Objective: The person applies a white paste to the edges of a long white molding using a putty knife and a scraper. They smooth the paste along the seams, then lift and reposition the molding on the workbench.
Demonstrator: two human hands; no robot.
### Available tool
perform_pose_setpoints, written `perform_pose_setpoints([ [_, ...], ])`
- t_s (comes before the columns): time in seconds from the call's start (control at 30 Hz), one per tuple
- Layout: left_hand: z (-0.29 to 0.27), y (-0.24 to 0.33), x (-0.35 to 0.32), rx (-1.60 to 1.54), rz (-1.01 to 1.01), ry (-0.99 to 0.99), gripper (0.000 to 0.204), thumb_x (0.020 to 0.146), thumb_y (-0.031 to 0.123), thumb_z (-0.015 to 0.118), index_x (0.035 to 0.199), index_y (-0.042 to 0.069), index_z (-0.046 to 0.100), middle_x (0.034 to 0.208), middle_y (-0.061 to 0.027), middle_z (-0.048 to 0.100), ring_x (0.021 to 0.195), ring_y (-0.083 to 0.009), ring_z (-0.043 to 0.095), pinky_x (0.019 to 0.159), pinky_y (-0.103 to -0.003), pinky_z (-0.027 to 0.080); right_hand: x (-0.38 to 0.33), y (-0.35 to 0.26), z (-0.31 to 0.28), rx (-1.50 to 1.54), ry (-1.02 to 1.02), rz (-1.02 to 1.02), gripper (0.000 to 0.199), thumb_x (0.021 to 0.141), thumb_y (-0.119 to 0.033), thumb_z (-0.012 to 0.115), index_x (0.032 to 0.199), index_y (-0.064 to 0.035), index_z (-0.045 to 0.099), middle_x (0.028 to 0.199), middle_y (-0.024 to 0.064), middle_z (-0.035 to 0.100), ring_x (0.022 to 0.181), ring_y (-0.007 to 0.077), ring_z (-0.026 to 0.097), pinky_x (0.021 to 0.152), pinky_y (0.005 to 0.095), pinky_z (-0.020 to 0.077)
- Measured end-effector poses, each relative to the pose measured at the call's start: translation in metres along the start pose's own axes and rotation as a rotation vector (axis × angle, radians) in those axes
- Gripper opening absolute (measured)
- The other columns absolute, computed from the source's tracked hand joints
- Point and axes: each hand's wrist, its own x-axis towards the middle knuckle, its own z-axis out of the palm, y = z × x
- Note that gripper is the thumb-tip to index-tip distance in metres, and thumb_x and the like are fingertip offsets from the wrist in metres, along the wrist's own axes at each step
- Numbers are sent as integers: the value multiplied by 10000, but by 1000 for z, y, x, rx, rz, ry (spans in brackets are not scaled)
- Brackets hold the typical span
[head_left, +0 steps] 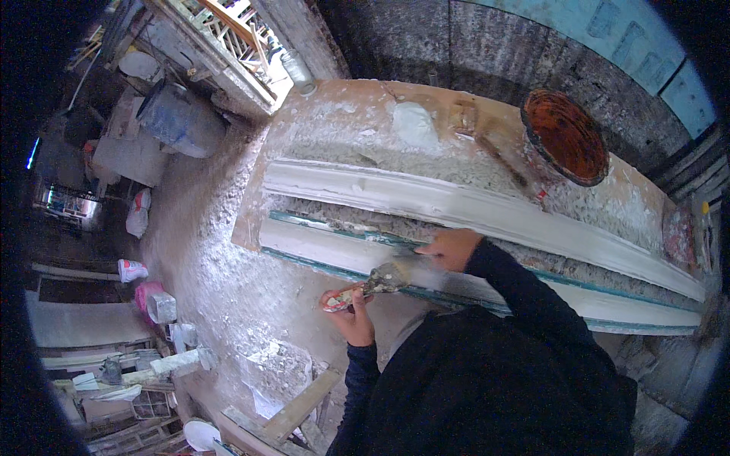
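Dark sleeves come up from the lower edge, and the left hand point(353, 318) sits nearest, its fingers curled tight round the red-and-white handle of a putty knife point(370, 287). That handle pokes out to the left of the fist, and the metal blade, caked with grey-white filler, reaches up and right toward the other hand. The right hand point(450, 248) lies over the near strip of moulding point(319, 245), fingers together and bent down, their tips pressed at the blade's far end; whether they pinch the blade or only rest on it cannot be told.

This near moulding is a long, pale, smooth-coated strip with a teal stripe along its edges, lying along the near edge of the workbench point(334, 114). Just behind it, running parallel, lies a second moulding point(456, 204), white and ridged along its length. The bench top is rough, crusted with dried plaster and dust. Toward its far right corner stands a round bucket point(564, 137), its inside rust-orange. A white lump of filler point(414, 123) sits near the far edge, at the middle.
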Motion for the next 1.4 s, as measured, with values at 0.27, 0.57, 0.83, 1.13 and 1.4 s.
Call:
perform_pose_setpoints([
  [0.27, 106, -15, -28, -78, -253, -451, 369, 779, 41, 597, 1008, 54, 309, 919, -155, 536, 724, -165, 579, 614, -262, 528, -198, 60, -12, 317, 566, 339, 421, 749, -154, 556, 1169, -168, 519, 725, 100, 485, 614, 253, 478, 559, 350, 413],
  [0.57, 122, -80, -24, 413, -133, -501, 390, 744, 238, 662, 964, 24, 420, 783, -102, 502, 678, -211, 531, 652, -304, 440, -286, 52, 23, 545, 692, 725, 420, 754, -125, 561, 1169, -169, 517, 700, 79, 447, 642, 197, 448, 591, 295, 381],
  [0.83, 3, 27, 88, 879, 233, 191, 358, 800, 148, 596, 1015, 23, 338, 924, -163, 465, 789, -275, 548, 651, -332, 462, -314, 65, 22, 420, 699, 687, 426, 754, -113, 548, 1169, -200, 511, 745, 105, 488, 685, 247, 504, 619, 318, 417],
  [1.13, 204, -32, -124, -16, -307, -513, 400, 772, 72, 617, 1037, 55, 317, 892, -96, 424, 754, -170, 552, 594, -317, 541, -334, 81, 41, 401, 611, 652, 415, 778, -144, 533, 1178, -248, 496, 767, 96, 502, 718, 242, 531, 639, 331, 442],
  [1.4, 98, -66, -42, -196, -122, -274, 369, 770, 43, 596, 1051, 55, 357, 940, -93, 446, 798, -205, 506, 689, -292, 473, -374, 92, 63, 333, 597, 684, 431, 785, -153, 526, 1200, -255, 473, 798, 80, 498, 705, 235, 529, 631, 343, 440],
])
